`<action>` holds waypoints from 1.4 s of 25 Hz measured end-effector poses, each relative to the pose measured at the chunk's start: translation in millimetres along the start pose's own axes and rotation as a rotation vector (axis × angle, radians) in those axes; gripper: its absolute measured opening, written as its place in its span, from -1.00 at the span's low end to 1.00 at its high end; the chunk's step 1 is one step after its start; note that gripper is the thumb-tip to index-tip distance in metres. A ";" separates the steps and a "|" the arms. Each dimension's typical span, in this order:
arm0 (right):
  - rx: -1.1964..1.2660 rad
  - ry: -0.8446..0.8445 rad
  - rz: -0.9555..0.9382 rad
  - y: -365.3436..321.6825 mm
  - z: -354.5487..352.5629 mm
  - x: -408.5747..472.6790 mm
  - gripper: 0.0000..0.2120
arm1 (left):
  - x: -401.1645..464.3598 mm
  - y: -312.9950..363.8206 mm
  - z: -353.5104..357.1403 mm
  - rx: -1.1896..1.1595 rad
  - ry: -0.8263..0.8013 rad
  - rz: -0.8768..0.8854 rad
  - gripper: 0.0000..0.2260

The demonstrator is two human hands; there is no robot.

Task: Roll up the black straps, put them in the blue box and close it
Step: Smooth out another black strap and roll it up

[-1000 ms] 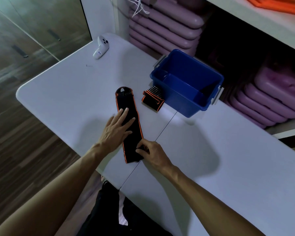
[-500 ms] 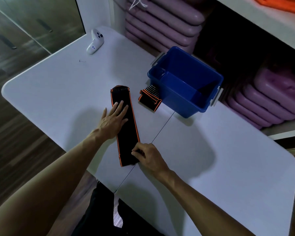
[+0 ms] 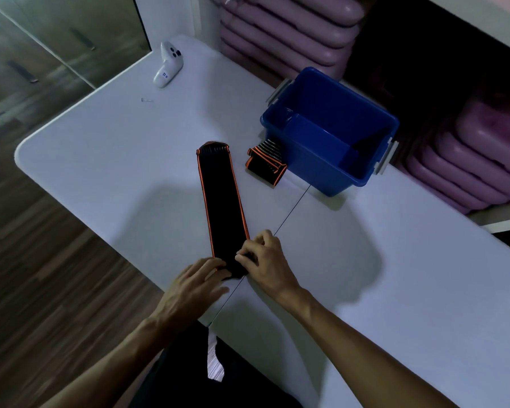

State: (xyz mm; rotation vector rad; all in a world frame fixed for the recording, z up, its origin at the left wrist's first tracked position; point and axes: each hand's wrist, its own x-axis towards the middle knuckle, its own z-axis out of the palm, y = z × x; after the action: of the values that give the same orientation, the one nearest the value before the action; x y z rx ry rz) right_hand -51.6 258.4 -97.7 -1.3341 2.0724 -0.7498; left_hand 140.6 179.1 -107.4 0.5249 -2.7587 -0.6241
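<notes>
We see a long black strap with orange edging [image 3: 222, 204] lying flat on the white table [image 3: 115, 160], running from mid-frame down toward the lower centre. Both hands meet at its near end. The left hand [image 3: 193, 288] lies palm down with its fingers [image 3: 211, 269] pressed on the strap's end; its grip reads as flat and unclosed. The right hand [image 3: 267, 265] has its fingertips [image 3: 243, 256] pinched on the strap's right edge, a closed grip on the fabric. The very end of the strap is hidden under the fingers, so we cannot tell how far it is rolled.

A second black and orange strap, bunched and folded [image 3: 266, 165], sits right of the long strap's far end, touching the near left wall of the open blue plastic box [image 3: 330, 169]. The box stands in the upper right of centre, grey latches at both ends, its interior showing only blue floor and shadow.

A white handheld controller [image 3: 169, 65] lies at the upper left of the table, well apart from the straps. Stacked purple mats [image 3: 292, 28] fill the shelving behind.
</notes>
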 end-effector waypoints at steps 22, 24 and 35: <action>0.141 -0.001 -0.015 -6.2 -18.7 29.0 -0.87 | 69.0 -14.4 -5.9 -0.214 0.154 -0.499 -0.93; 0.116 0.046 0.004 -1.9 -11.8 28.8 -0.88 | 70.8 -14.1 -5.8 -0.148 0.142 -0.468 -0.94; -0.359 -0.005 -0.235 13.0 -13.7 19.0 -0.49 | 41.9 -33.2 -7.8 -0.011 -0.001 -0.146 -0.52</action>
State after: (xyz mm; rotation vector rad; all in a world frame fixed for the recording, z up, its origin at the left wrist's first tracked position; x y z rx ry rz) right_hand -75.9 247.5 -100.4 -1.7961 2.1390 -0.4785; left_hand 115.0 131.6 -108.5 0.7292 -2.7339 -0.6722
